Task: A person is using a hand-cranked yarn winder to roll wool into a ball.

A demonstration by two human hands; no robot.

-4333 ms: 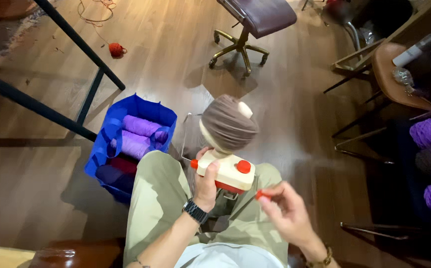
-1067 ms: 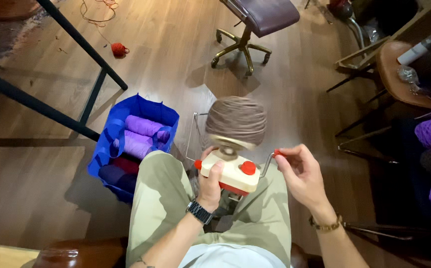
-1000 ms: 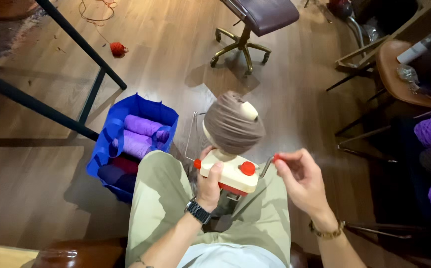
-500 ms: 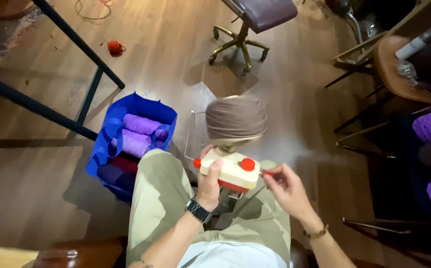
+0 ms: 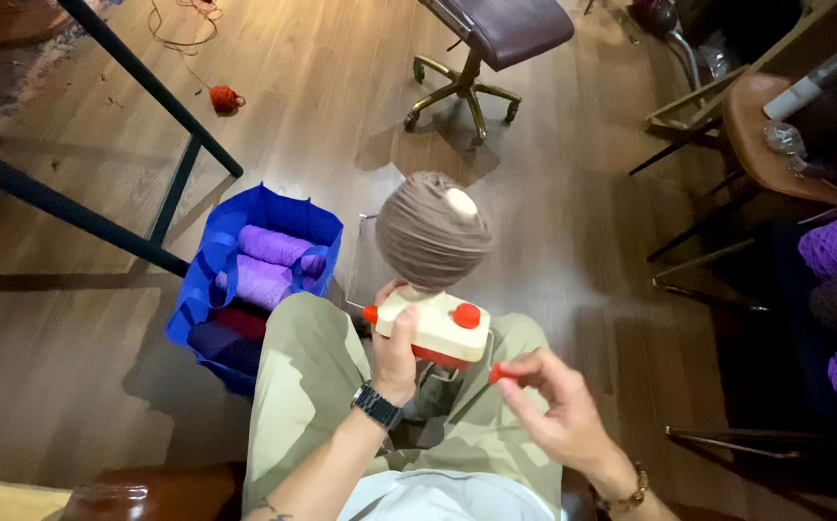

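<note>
Cream yarn winder [image 5: 435,328] on the lap is clasped by left hand [image 5: 394,349], crank knob [image 5: 498,372] pinched by right hand [image 5: 553,410], swung lower than a second ago, brown yarn cake [image 5: 432,232] turned—winding evidently ongoing.

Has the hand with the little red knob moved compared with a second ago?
Yes. The right hand has swung down and toward the body, from level with the cream winder to below it.
</note>
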